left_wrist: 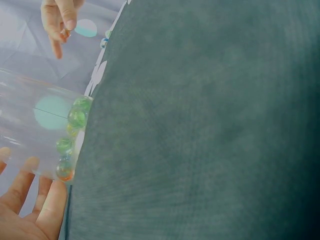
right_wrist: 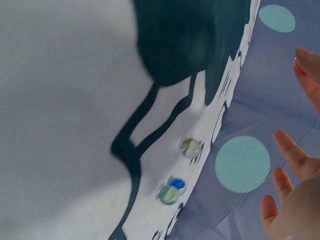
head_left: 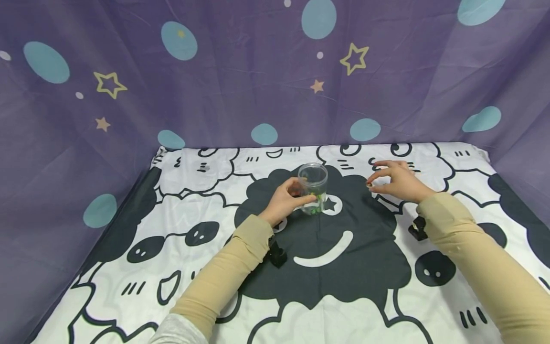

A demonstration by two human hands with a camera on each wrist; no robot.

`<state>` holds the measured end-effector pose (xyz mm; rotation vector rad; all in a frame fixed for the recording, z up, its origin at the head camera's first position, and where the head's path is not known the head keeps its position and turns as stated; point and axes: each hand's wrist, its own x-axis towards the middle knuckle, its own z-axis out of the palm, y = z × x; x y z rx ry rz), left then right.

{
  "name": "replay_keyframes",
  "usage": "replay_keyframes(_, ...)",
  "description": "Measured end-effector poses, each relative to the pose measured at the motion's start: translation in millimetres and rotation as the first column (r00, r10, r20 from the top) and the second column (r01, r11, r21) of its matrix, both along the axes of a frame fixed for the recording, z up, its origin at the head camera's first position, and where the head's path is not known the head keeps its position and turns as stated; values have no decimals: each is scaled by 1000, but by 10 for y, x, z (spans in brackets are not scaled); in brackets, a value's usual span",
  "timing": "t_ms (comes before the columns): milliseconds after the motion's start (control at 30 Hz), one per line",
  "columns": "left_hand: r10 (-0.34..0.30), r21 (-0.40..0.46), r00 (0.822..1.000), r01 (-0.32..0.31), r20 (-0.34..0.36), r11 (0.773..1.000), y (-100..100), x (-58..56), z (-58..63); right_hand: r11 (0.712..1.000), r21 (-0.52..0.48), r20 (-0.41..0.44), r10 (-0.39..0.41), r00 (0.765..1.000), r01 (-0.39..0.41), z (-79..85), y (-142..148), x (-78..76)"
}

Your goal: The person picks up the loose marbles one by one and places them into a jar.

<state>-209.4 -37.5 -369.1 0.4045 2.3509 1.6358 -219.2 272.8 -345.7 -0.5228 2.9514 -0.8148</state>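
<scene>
A clear plastic jar (head_left: 313,176) stands on the cloth near its middle, the fingers and thumb of my left hand (head_left: 281,203) gripping its side. Several glass marbles (left_wrist: 77,118), mostly green with one orange, lie at its bottom. To the right of the jar, above the cloth, my right hand (head_left: 397,181) pinches a small orange-tinted marble (head_left: 369,185) between thumb and index finger, the other fingers held out. In the right wrist view that pinch is at the right edge, and the marble is mostly hidden by the fingertips.
On the cloth in the right wrist view lie a brownish clear marble (right_wrist: 190,148), a blue one (right_wrist: 177,184) and a green one (right_wrist: 167,195). The table cloth (head_left: 189,296) has black-and-white cartoon faces. A purple curtain (head_left: 240,86) hangs behind the table.
</scene>
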Motion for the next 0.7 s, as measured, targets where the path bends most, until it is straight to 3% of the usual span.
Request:
replay_keyframes(100, -3, -5, 1000, 3, -4, 1000, 1, 102, 143, 1000, -2, -17, 4, 1000, -4, 24, -48, 19)
replay_keyframes(467, -2, -1, 1000, 2, 5, 1000, -1, 90, 132, 998, -46, -118, 38, 992, -44, 111, -228, 63)
replay_keyframes(700, 3, 7, 1000, -3, 4, 1000, -5, -115, -159, 993, -87, -161, 68, 985, -83, 205, -367, 78)
